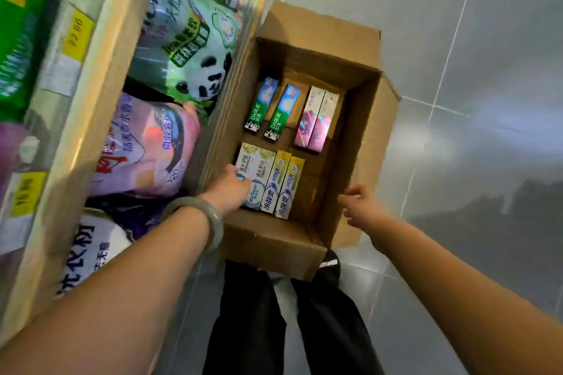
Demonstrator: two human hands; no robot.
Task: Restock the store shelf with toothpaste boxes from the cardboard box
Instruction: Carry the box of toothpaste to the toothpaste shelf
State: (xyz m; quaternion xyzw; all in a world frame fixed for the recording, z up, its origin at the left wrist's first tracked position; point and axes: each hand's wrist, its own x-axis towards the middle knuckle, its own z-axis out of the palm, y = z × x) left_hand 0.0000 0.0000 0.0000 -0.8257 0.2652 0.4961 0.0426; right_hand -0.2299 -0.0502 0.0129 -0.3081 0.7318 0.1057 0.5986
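An open cardboard box [362, 143] stands on the floor beside the shelf. Inside lie several toothpaste boxes: two green-blue Darlie boxes [262, 105], two pink-white boxes [316, 120], two yellow-white boxes [285, 186] and a white-green box [256, 166] at the near left. My left hand [230, 187], with a jade bangle on the wrist, reaches into the box and its fingers rest on the white-green box; a firm grip is not visible. My right hand [361, 207] hovers over the box's right wall, fingers loosely curled and holding nothing.
The store shelf [91, 94] runs along the left, its low tier packed with panda-print bags [195, 49] and a pink bag [146, 149]; yellow price tags line its edge. Grey tiled floor [457, 70] lies to the right. My dark-trousered legs [286, 323] stand just before the box.
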